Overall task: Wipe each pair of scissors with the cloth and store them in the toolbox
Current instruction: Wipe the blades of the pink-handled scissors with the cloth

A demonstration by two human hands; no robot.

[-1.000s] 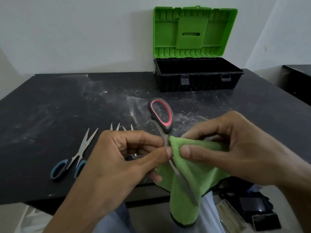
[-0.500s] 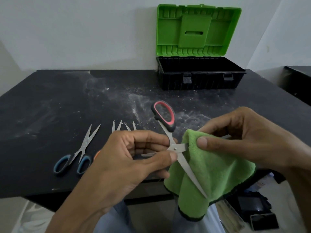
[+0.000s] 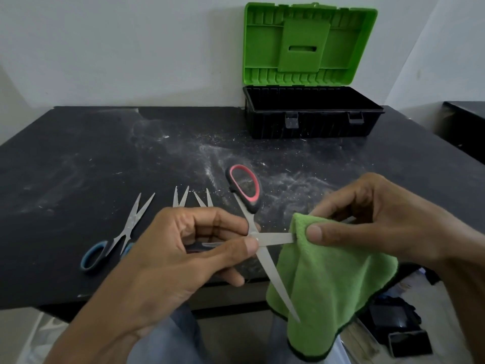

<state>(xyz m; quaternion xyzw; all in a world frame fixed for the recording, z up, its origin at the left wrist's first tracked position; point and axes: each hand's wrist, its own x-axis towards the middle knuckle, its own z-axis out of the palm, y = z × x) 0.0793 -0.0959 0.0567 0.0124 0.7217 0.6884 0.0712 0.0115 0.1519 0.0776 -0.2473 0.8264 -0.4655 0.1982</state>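
Scissors: red-handled, spread wide, being held in the air over the near edge of the table.
Left hand: fingers being curled round the lower handle, thumb being pressed beside the pivot.
Right hand: one blade being pinched through the cloth between thumb and fingers.
Cloth: green, being folded over that blade, the rest hanging; the other blade is pointing down across its front.
Toolbox: standing open at the far edge, lid upright.
Blue pair: lying open on the table, left of the left hand.
Blade tips: two more pairs, being partly hidden behind the left hand.
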